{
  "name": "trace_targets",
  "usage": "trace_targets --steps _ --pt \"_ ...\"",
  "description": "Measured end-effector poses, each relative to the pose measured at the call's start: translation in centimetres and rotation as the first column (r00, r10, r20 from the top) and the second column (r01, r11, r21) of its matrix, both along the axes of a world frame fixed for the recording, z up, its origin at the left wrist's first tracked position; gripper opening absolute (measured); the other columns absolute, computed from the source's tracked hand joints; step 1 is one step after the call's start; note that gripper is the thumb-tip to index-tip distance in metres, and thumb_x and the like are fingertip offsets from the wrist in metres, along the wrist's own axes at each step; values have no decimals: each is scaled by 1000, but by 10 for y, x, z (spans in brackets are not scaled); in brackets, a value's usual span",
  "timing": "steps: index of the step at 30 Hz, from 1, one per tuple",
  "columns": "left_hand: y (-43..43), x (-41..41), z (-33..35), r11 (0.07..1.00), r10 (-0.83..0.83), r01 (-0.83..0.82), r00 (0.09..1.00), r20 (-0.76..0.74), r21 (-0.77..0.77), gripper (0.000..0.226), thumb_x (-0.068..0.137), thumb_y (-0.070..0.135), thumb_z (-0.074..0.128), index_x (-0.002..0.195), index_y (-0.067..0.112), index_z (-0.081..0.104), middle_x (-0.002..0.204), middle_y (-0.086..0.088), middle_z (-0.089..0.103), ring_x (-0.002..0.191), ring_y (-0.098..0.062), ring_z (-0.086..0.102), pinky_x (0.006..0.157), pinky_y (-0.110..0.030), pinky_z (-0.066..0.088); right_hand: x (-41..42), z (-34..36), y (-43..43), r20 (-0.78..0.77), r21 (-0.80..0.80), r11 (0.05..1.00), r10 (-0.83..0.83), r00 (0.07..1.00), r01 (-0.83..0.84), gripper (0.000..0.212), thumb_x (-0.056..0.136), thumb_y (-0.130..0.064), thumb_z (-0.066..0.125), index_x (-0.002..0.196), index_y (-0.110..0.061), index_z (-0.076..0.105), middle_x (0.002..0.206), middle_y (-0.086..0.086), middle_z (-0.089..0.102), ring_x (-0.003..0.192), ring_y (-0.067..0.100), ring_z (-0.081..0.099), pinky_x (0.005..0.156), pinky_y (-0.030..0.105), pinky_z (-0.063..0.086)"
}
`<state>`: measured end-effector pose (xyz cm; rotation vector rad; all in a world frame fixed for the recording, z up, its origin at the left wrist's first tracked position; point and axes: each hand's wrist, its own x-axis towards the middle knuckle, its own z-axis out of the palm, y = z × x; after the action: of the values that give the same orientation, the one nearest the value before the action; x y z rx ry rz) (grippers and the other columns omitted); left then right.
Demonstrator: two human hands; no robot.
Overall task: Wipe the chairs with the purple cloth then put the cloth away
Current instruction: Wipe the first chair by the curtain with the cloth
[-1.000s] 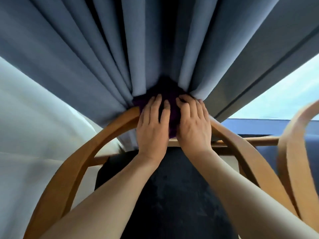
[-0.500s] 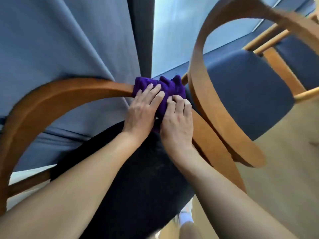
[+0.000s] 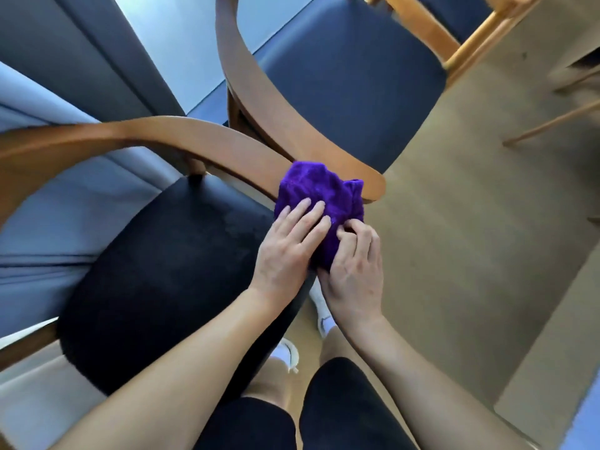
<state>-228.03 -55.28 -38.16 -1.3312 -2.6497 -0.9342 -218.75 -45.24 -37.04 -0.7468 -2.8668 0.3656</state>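
The purple cloth (image 3: 319,196) is bunched over the front end of the near chair's curved wooden armrest (image 3: 181,134). My left hand (image 3: 289,245) lies flat on the cloth with fingers spread, pressing it against the wood. My right hand (image 3: 354,264) pinches the cloth's lower right edge with curled fingers. The near chair has a black padded seat (image 3: 168,280) under my left forearm. A second chair with a dark blue seat (image 3: 350,76) and wooden arm (image 3: 259,79) stands just beyond.
Grey curtains (image 3: 65,60) hang at the left behind the near chair. A pale wood floor (image 3: 470,222) spreads to the right. A third chair's frame (image 3: 467,34) shows at the top right. My legs and white shoes (image 3: 289,352) are below.
Both hands have slid the cloth from the top of the chair's curved back down along the right arm to its front end. My view has swung down and right.
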Motion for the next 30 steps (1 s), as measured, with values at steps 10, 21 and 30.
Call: trace_targets --steps 10,21,30 --pt "42 43 -3 999 14 -21 991 -131 -50 38 93 8 64 129 20 67 137 -4 61 125 -25 58 99 -40 50 35 -22 50 -140 -358 934 -38 989 -15 40 84 8 51 124 7 51 132 21 49 124 30 49 108 34 41" --pt "151 41 36 986 161 -166 975 -154 -16 34 101 13 45 123 16 71 122 0 69 103 -23 68 87 -39 51 31 6 172 -318 -630 769 -129 939 -108 51 69 -1 62 119 -11 54 122 3 54 115 22 53 98 46 46" --pt "276 14 32 973 214 -222 970 -118 -56 33 92 11 61 125 13 68 125 -1 68 108 -26 64 88 -39 48 -4 18 314 -116 -722 691 -59 991 -43 52 84 -17 75 128 -33 51 115 -2 61 93 4 53 80 10 44"
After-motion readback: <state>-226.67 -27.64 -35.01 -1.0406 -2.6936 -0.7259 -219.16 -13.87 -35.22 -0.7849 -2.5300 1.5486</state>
